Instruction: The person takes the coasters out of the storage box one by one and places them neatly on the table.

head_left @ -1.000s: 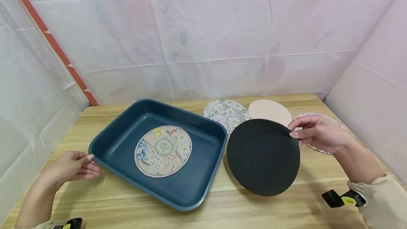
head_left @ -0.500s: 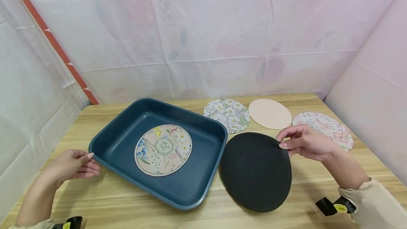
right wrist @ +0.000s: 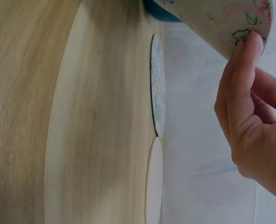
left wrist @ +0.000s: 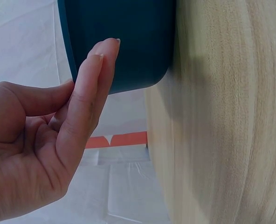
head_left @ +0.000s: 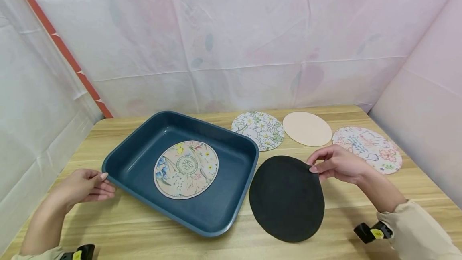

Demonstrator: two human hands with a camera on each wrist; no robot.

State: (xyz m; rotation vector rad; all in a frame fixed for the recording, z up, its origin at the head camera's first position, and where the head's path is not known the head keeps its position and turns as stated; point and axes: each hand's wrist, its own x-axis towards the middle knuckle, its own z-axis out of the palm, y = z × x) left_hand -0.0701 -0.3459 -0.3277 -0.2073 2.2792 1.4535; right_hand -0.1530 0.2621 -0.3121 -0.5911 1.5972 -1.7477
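Observation:
A deep blue rectangular pan (head_left: 138, 163) sits on the wooden table, with a round floral mat (head_left: 203, 163) lying flat inside it. At the pan's left corner, my left hand (head_left: 84, 187) pinches the rim between thumb and fingers; in the left wrist view the other fingers extend along the outer wall. To the right of the pan, my right hand (head_left: 337, 165) pinches the upper right edge of another round mat (head_left: 286, 200). Its black back faces the head camera. The right wrist view shows the printed side of this mat (right wrist: 222, 16), tilted above the table.
Three more round mats lie along the back of the table: a white-flowered mat (head_left: 265, 131), a plain beige mat (head_left: 306, 128) and a pink-patterned mat (head_left: 371, 149). Behind the table (head_left: 173, 244) hangs a pale curtain (head_left: 231, 43), with more of it at both sides.
My right hand has brought the black-backed mat left and nearer to me, uncovering the mats at the back right. My left hand has stayed at the pan's corner.

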